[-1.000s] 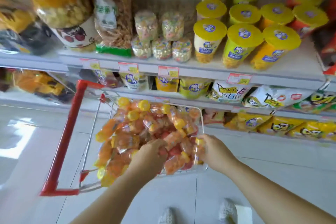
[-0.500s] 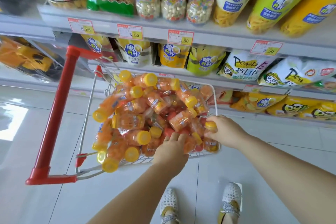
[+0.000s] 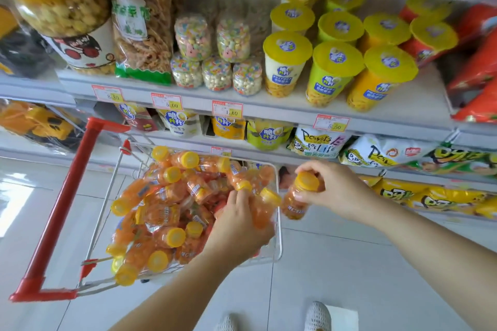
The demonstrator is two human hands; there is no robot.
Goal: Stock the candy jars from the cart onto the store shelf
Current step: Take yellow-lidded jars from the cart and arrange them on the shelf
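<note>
On my feed the wire cart [image 3: 279, 239], red-handled, is heaped with clear plastic candy jars [image 3: 166, 212], orange inside with round yellow caps. My left hand [image 3: 239, 226] curls its fingers round the top jar [image 3: 269, 196] there. My right hand [image 3: 336, 191] pinches the lifted jar [image 3: 297, 201] just beside the rim, below the shelf [image 3: 269, 109].

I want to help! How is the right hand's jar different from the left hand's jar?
The right-hand jar is outside the cart; the left-hand jar is inside it. The right-hand jar is alone; the left-hand jar sits among the pile. Both are orange with yellow caps.
</note>
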